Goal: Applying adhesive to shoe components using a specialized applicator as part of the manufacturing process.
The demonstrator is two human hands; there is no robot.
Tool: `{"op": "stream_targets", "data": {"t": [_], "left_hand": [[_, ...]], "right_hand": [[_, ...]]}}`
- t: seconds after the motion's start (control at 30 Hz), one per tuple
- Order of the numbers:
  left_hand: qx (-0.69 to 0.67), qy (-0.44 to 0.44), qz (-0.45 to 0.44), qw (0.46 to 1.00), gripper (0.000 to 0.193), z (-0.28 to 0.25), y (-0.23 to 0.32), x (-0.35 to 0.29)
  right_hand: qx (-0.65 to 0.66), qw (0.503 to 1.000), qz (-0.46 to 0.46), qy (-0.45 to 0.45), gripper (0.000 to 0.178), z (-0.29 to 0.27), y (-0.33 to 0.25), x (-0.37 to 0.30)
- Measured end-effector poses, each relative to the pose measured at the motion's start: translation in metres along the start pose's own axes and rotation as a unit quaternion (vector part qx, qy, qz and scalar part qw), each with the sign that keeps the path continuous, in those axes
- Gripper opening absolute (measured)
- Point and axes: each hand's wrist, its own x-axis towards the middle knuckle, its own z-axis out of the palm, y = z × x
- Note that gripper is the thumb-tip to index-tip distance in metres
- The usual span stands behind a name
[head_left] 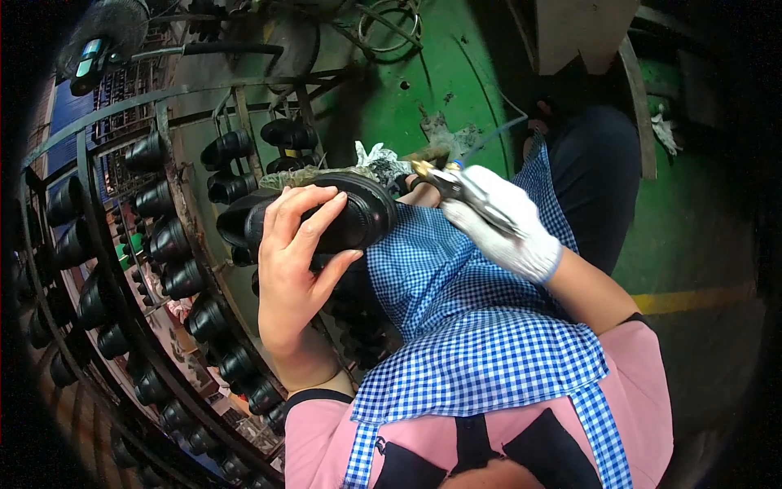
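My bare left hand grips a glossy black shoe from above and the side, thumb and fingers spread over its upper. The shoe's rounded toe faces right, and its open heel end lies to the left, near the rack. In a white knitted glove, my right hand is closed around a small spray gun. Its brass nozzle points left toward the shoe, a short gap away. A thin blue-grey hose runs up from a blue fitting on the gun. My gloved fingers partly hide the gun's handle.
Curved metal racks with several black shoes fill the left side. A crumpled whitish cloth lies beyond the held shoe. Another pale glove or rag is at the right on the green floor. A coiled hoop lies at the top.
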Motion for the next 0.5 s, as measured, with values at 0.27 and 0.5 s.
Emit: {"op": "stream_targets", "data": {"t": [0.27,0.5], "left_hand": [[-0.019,-0.01,0.024,0.999,0.064,0.005,-0.001,-0.001],[-0.006,0.102,-0.027,0.994,0.055,-0.021,-0.001,-0.02]], "right_hand": [[-0.107,0.99,0.027,-0.089,0.042,0.093,0.077,0.033],[-0.007,0.998,-0.002,-0.065,0.028,0.043,0.052,0.016]]}}
